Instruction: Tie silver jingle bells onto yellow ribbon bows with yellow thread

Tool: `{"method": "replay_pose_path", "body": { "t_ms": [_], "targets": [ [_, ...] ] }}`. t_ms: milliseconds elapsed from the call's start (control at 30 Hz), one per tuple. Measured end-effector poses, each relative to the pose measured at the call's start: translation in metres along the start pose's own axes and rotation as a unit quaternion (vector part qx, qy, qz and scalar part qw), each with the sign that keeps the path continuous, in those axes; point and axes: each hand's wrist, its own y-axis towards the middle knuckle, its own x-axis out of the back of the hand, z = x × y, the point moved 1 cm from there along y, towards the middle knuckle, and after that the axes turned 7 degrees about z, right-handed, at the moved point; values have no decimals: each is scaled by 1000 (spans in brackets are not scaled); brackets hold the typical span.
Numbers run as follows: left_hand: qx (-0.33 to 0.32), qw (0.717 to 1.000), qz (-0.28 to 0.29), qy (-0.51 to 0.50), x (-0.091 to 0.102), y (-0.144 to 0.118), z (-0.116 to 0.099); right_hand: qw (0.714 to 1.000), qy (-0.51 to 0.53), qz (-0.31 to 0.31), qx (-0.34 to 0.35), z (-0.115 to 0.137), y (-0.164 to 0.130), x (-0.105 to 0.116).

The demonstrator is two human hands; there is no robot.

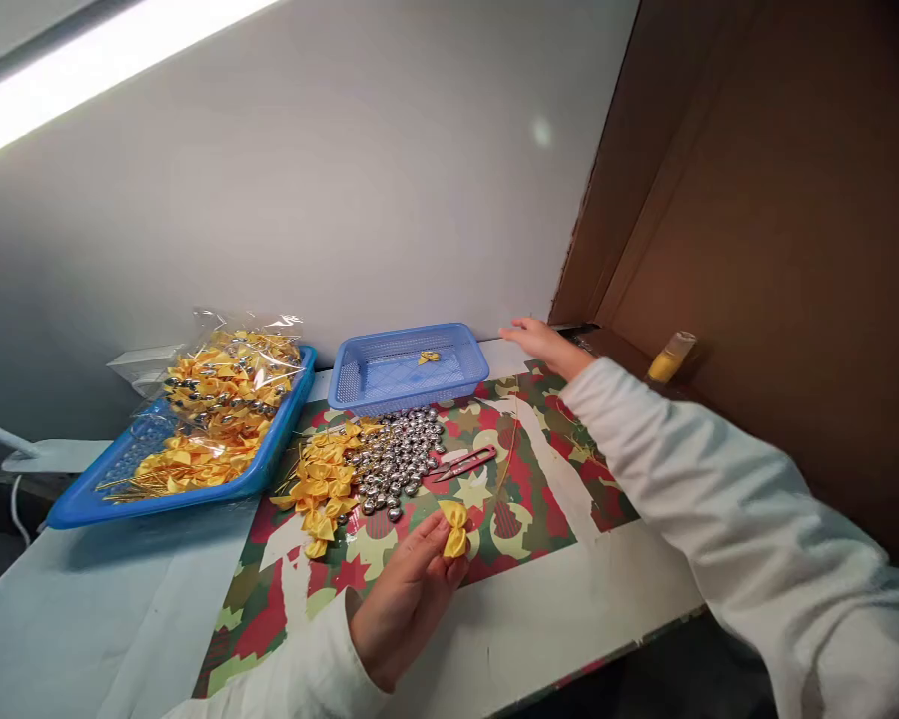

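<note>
Low in the middle, my left hand is closed on a yellow ribbon bow, pinched between thumb and fingers. A thin golden strand runs across the patterned sheet above it. My right hand is stretched toward the back wall, right of the blue basket, with its fingers extended; nothing shows clearly in them. Left of centre lies a pile of yellow bows beside many loose silver beads. Small red-handled thread snips rest right of the beads.
A shallow blue basket holds a yellow bow. On the left, a blue tray carries a clear bag of beaded bows and loose bows. A bottle with yellow contents stands right, by a brown cardboard panel.
</note>
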Motion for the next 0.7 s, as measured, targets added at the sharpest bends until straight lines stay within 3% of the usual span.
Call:
{"method": "replay_pose_path", "body": {
  "t_ms": [100,133,200,233,267,433,600,700],
  "targets": [
    [-30,999,-22,-16,1,4,-5,999,-5,25,48,-2,-63,-24],
    [-38,999,-23,-16,1,5,-6,992,-4,113,63,-5,-87,-32],
    [-52,999,-15,4,1,7,-5,955,25,294,17,-15,-134,-44],
    [-58,998,-9,22,2,7,-4,935,55,350,-27,-20,-153,-48],
    [-61,997,-2,43,2,8,-2,926,86,365,-55,-26,-169,-52],
    [-84,985,-36,149,9,8,7,932,210,264,-133,-46,-200,-69],
    [-100,966,-86,222,13,6,4,936,225,233,-138,-49,-195,-76],
    [-70,971,-92,212,12,2,-1,938,203,242,-144,-50,-193,-77]
  ]
}}
